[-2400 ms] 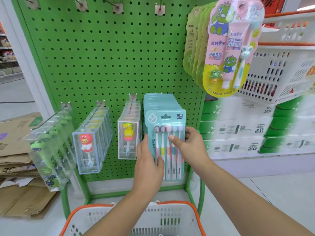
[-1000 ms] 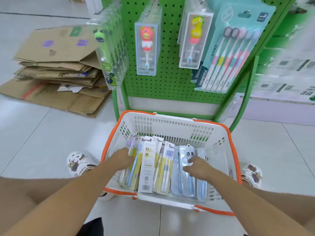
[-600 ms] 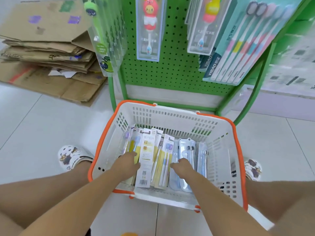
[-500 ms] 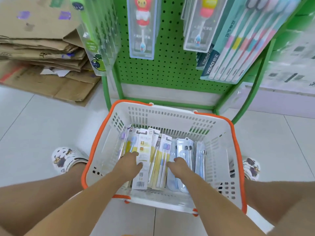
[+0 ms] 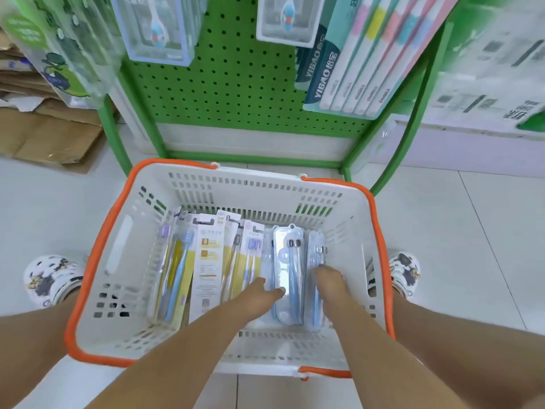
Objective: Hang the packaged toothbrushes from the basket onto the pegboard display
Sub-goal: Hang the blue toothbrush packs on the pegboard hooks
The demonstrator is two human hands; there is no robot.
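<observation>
A white basket with an orange rim stands on the floor below the green pegboard. Several toothbrush packs lie in it: yellow-and-white card packs on the left, clear blue blister packs on the right. My left hand holds the left edge of the middle blue pack, with the thumb on its face. My right hand reaches down along the pack's right edge, fingers curled and fingertips hidden between packs.
Clear boxed children's brushes and a teal multi-brush pack hang low on the pegboard above the basket. Flattened cardboard lies on the floor at left. My shoes flank the basket.
My left hand has shifted right from the yellow card packs to the blue blister pack. My right hand has moved to that pack's right side. The view has tilted further down.
</observation>
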